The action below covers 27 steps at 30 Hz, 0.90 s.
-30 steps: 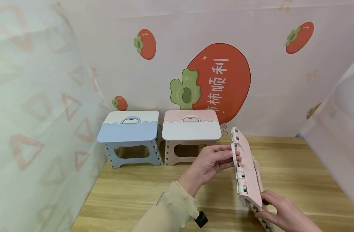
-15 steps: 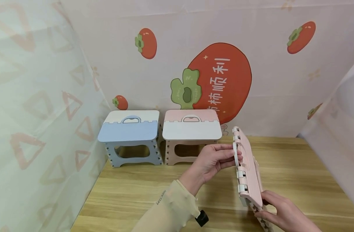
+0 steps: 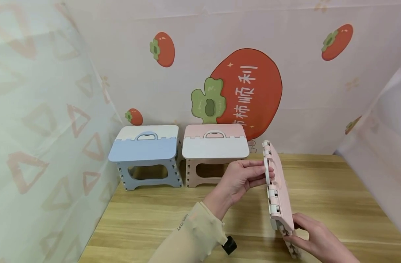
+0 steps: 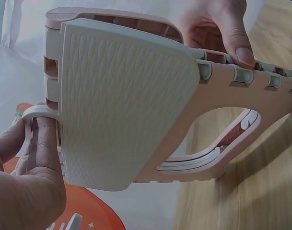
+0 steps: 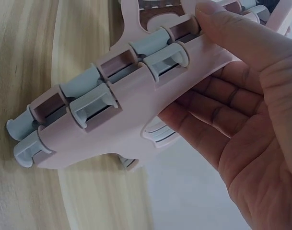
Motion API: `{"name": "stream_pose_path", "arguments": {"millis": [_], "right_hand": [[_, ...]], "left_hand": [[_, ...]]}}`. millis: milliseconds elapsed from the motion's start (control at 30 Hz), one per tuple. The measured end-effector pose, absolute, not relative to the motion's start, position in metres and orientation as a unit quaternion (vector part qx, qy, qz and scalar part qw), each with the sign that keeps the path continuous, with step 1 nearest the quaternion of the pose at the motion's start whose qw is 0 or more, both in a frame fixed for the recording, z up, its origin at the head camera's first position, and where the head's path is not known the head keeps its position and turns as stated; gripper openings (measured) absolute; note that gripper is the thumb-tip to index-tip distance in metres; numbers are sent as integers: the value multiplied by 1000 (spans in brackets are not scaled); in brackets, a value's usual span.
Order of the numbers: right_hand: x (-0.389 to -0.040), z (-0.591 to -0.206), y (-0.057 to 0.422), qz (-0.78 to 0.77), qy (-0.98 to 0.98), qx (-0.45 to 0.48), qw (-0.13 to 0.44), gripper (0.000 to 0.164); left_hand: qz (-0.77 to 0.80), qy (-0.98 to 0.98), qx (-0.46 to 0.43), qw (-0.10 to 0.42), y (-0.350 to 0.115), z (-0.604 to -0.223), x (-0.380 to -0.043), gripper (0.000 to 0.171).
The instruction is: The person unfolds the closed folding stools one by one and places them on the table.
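A pink and white folding step stool (image 3: 281, 182) stands on edge, partly folded, at the right of the head view. My left hand (image 3: 235, 179) grips its white carry handle (image 3: 266, 171), fingers hooked through the loop. Low on the stool's near end, my right hand (image 3: 313, 233) holds the hinged side, thumb over the row of hinges and fingers behind. In the left wrist view, the textured white seat half (image 4: 122, 105) faces the camera, above a pink leg panel (image 4: 222, 96) with an oval cutout. White and pink hinge knuckles (image 5: 83, 81) fill the right wrist view's middle.
Two unfolded stools stand side by side at the back left: a blue and white stool (image 3: 143, 149) and another pink and white stool (image 3: 216, 148). The wooden tabletop (image 3: 147, 223) lies beneath. A fruit-printed cloth backdrop (image 3: 305, 91) rises behind, with cloth at both sides.
The held stool has turned and drawn flatter, so its far leg panel shows less in the head view. My right hand has shifted slightly left and up; my left hand stays on the handle.
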State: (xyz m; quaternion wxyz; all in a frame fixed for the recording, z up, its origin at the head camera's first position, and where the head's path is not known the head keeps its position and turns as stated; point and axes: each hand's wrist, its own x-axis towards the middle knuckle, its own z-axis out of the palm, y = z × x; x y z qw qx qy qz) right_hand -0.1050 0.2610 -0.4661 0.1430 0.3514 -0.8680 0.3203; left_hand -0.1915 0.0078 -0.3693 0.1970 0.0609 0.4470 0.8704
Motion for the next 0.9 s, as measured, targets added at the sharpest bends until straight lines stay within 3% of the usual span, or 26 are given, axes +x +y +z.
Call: {"name": "stream_pose_path", "arguments": {"millis": [567, 900], "right_hand": [[-106, -465, 252, 339, -883, 304, 117, 47], [-107, -467, 250, 344, -878, 301, 140, 48]], "left_hand": [[867, 457, 68, 188, 9, -359, -194, 23], [863, 461, 78, 192, 12, -355, -195, 28]]}}
